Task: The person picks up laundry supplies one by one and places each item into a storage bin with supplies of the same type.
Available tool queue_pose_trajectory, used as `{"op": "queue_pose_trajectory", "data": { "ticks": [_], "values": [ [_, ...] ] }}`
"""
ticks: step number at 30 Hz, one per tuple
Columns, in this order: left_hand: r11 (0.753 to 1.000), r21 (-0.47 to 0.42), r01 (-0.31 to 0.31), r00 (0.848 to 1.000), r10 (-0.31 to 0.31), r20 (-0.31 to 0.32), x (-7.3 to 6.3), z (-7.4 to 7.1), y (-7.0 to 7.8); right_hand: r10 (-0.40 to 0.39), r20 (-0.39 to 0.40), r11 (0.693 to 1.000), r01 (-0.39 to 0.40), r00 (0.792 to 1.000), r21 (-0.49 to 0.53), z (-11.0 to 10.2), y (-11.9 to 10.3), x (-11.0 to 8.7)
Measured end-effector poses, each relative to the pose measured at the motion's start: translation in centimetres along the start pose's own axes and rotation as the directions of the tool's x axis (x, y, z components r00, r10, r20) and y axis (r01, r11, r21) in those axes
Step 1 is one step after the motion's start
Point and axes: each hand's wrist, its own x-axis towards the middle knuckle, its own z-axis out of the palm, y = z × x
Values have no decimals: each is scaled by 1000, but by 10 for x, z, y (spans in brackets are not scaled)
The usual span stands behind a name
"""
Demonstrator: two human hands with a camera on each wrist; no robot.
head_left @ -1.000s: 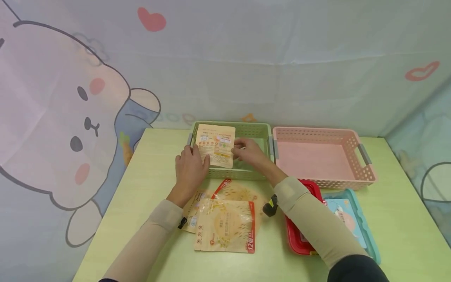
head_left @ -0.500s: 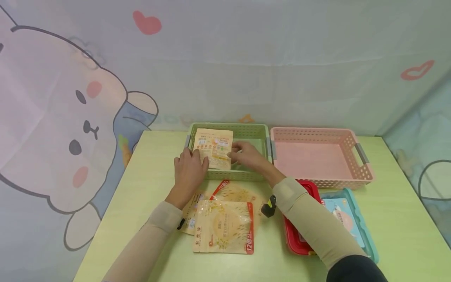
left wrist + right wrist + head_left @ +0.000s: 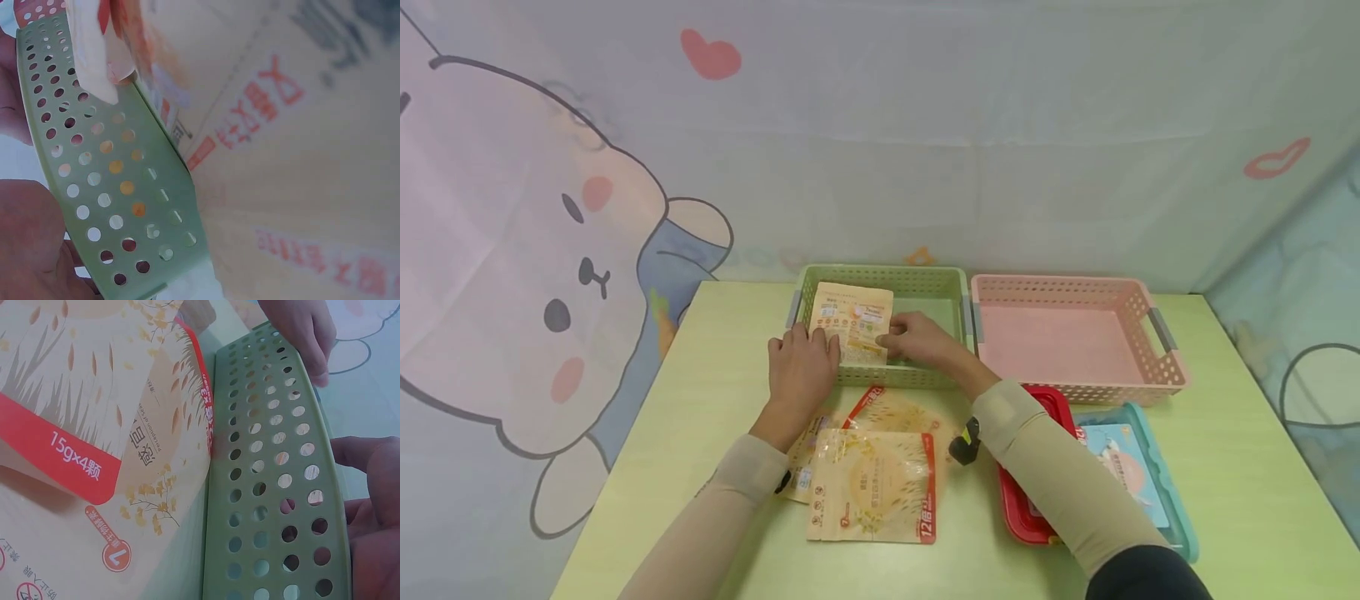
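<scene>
A beige printed pouch (image 3: 852, 321) slants in the left part of the green basket (image 3: 925, 377), its back print facing up. My left hand (image 3: 801, 367) grips its lower left edge over the basket's front rim; the fingertips are partly hidden. At the pouch's right edge, my right hand (image 3: 921, 337) pinches it between thumb and fingers. In front of the basket, several similar pouches (image 3: 872, 486) overlap on the table, one with a red band. The right wrist view shows these pouches (image 3: 56, 406) beside the perforated basket wall (image 3: 275, 475), with my right hand (image 3: 378, 494) beyond the rim.
A pink basket (image 3: 1052, 333) stands right of the green one. Under and beside my right forearm lie a red container (image 3: 1022, 508) and a teal tray (image 3: 1176, 508) with a light blue printed pack (image 3: 1127, 471). A printed cloth (image 3: 977, 167) hangs behind the table (image 3: 1247, 467).
The pouch has lowered slightly into the green basket, with both hands moving down along with it. The view has shifted a little; the pouches on the table stay in place.
</scene>
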Motion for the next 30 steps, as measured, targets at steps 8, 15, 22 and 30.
{"op": "queue_pose_trajectory", "data": {
  "ticks": [8, 15, 22, 30],
  "values": [
    [1000, -6, -7, 1000, 7, 21, 0, -1, 0, 6, 40, 1000, -5, 999, -25, 0, 1, -1],
    [998, 40, -51, 998, 50, 40, 1, 1, -3, 12, 58, 998, -8, 998, -64, 1, 3, 0],
    [996, 48, -73, 996, 70, 61, 2, 1, -4, 25, 82, 993, -16, 996, -113, 1, 3, 0],
    [996, 55, -65, 995, 60, 76, 3, 0, -4, 29, 75, 997, -23, 997, -75, 2, 3, -1]
  ]
}}
